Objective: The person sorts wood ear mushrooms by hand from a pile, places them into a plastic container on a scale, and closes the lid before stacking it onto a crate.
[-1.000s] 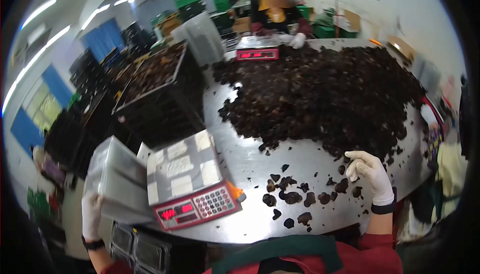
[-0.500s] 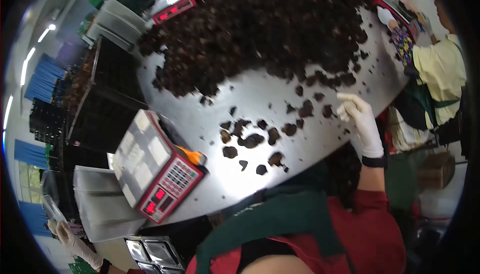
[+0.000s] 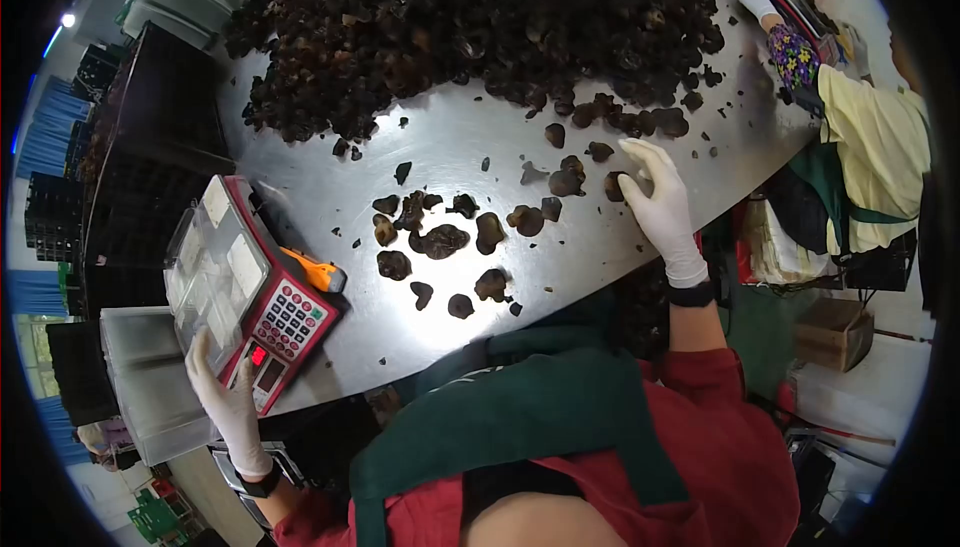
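Observation:
My left hand, in a white glove, is at the near edge of a red-framed digital scale, fingers spread. A clear plastic tray lies on the scale's platform, just beyond my fingertips; whether they touch it is unclear. My right hand, also gloved, is over the metal table with thumb and fingers apart. Its thumb tip is beside a dark brown, fungus-like piece. More loose pieces lie between my hands.
A big heap of dark pieces covers the table's far side. An orange-handled tool lies beside the scale. Stacked clear trays stand at left. At right, a co-worker in a yellow top reaches toward another scale.
My left hand has come from the far lower left to the scale, and the clear tray it held is now on the platform. My right hand is beside a dark piece. The view has shifted.

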{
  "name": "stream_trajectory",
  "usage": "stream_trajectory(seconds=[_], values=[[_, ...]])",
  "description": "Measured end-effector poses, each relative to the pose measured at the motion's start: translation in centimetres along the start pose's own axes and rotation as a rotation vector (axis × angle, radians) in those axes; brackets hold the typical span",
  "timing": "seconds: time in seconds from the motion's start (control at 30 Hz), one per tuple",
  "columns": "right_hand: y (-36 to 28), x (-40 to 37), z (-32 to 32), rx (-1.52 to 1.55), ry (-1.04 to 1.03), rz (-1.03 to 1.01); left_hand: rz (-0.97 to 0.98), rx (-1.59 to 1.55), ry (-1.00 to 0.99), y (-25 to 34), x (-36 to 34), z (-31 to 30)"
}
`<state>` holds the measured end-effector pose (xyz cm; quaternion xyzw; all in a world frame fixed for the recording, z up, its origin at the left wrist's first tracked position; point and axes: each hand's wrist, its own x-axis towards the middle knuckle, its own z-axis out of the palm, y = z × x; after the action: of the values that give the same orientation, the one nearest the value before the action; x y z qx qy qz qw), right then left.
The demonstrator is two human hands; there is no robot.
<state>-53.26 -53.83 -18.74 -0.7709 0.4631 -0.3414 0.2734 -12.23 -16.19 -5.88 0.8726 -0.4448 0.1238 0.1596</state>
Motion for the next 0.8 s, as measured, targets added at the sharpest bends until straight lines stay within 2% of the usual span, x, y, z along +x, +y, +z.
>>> stream_trajectory(seconds=[0.03,0.1,0.13,0.17,0.23,0.27,0.33,0.47,0.6,0.63,0.67,0.7,0.73,0.77,0.8], values=[[-0.3,0.5,0.2,-0.004,-0.004,0.004,-0.001,-0.002,-0.007,1.1,0.0,-0.2],[-0.9,1.6,0.9,-0.003,-0.089,0.038,0.132,0.162,0.175,3.6,-0.5,-0.1],[-1.2,2.2,1.5,-0.023,-0.059,-0.022,0.159,0.063,0.177,5.4,-0.9,0.7],[-0.8,2.8,1.9,-0.024,-0.073,-0.021,0.208,-0.075,0.12,7.6,-1.1,1.6],[0.1,4.0,2.9,-0.158,-0.205,-0.01,0.305,-0.158,-0.041,12.0,-1.1,4.5],[0.1,4.1,3.1,-0.157,-0.215,-0.017,0.277,-0.277,-0.148,13.3,-1.2,6.3],[-0.2,4.4,3.1,-0.178,-0.116,-0.1,0.36,-0.293,-0.284,15.5,-0.4,8.8],[-0.4,4.3,1.5,-0.154,-0.112,-0.12,0.525,-0.536,-0.338,21.2,3.4,12.1],[0.4,4.2,-1.1,-0.09,-0.084,0.011,0.651,-0.696,-0.395,27.8,6.5,17.2],[0.7,4.2,-1.6,-0.082,-0.063,0.038,0.681,-0.657,-0.36,29.5,6.7,18.4],[0.9,4.1,-2.2,-0.078,-0.125,0.149,0.727,-0.579,-0.331,31.1,7.0,19.7],[0.9,4.1,-2.3,-0.082,-0.118,0.147,0.772,-0.499,-0.302,32.0,7.0,20.9],[1.0,4.4,-2.4,0.162,-0.158,0.274,0.782,-0.502,-0.297,32.4,7.0,21.7],[1.1,4.6,-2.1,0.41,-0.202,0.396,0.825,-0.347,-0.276,32.3,6.6,22.2],[1.2,5.1,-1.9,0.385,-0.211,0.34,0.864,-0.191,-0.254,32.2,6.6,22.2]])
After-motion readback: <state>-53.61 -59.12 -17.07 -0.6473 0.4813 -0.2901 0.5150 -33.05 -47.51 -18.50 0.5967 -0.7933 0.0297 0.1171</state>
